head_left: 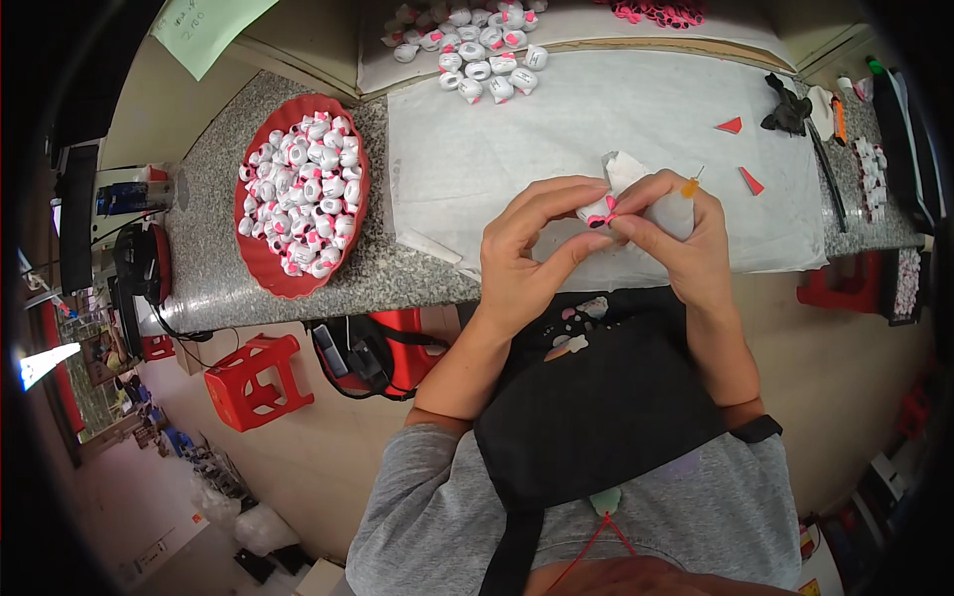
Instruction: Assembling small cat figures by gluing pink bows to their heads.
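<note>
My left hand (532,243) pinches a small white piece with pink and black parts (598,211) between thumb and fingers. Meeting it from the other side, my right hand (686,233) has its thumb and forefinger closed at the piece's pink edge. A translucent squeeze bottle (673,216) with an orange needle tip (691,187) is tucked in that same hand, its needle pointing up. Just beyond the fingertips is a crumpled white tissue or cloth (624,169). Both hands are over the near edge of a white sheet (477,149) spread on the worktop.
At left, a red scalloped tray (260,260) is heaped with similar white and pink pieces. More white pieces (477,70) lie at the back, beside a pink pile (658,12). Two red scraps (752,181) and a black crumpled item (787,105) lie right. A red stool (260,382) stands below.
</note>
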Motion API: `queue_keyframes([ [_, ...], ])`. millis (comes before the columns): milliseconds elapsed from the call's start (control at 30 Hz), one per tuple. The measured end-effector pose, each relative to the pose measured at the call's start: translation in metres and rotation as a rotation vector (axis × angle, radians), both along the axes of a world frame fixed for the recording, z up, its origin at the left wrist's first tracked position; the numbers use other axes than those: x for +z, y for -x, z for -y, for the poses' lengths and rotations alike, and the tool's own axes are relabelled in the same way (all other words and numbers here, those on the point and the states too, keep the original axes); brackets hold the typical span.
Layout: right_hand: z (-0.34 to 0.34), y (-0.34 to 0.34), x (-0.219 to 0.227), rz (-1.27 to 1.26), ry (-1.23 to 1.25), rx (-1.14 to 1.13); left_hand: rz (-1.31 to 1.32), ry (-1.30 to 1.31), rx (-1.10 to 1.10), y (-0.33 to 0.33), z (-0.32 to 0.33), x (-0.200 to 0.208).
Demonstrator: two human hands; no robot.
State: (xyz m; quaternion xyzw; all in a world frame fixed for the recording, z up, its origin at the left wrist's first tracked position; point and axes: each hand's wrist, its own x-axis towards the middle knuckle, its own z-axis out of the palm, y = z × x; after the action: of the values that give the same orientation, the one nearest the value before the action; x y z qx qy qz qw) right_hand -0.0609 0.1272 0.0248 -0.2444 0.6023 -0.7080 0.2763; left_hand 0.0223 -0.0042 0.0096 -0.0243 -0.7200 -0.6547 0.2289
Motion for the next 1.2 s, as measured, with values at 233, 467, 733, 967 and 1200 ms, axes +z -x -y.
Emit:
queue_keyframes([
  [233, 0.006, -0.008, -0.002, -0.085, 0.046, -0.09, 0.015, -0.342, 0.015, -0.003, -0.004, 0.0],
  [467, 0.011, -0.01, 0.005, 0.074, 0.133, 0.08, 0.01, -0.52, -0.025, -0.007, -0.002, -0.001],
  [733, 0.008, -0.008, -0.002, 0.097, 0.132, 0.061, 0.007, -0.47, -0.081, -0.007, -0.003, -0.003],
  [967, 0.006, -0.01, -0.003, 0.122, 0.152, 0.062, -0.027, -0.386, -0.071, -0.007, -0.003, -0.006],
  [1200, 0.006, -0.011, -0.006, 0.145, 0.167, 0.027, 0.066, -0.501, -0.112, -0.007, -0.004, 0.001],
])
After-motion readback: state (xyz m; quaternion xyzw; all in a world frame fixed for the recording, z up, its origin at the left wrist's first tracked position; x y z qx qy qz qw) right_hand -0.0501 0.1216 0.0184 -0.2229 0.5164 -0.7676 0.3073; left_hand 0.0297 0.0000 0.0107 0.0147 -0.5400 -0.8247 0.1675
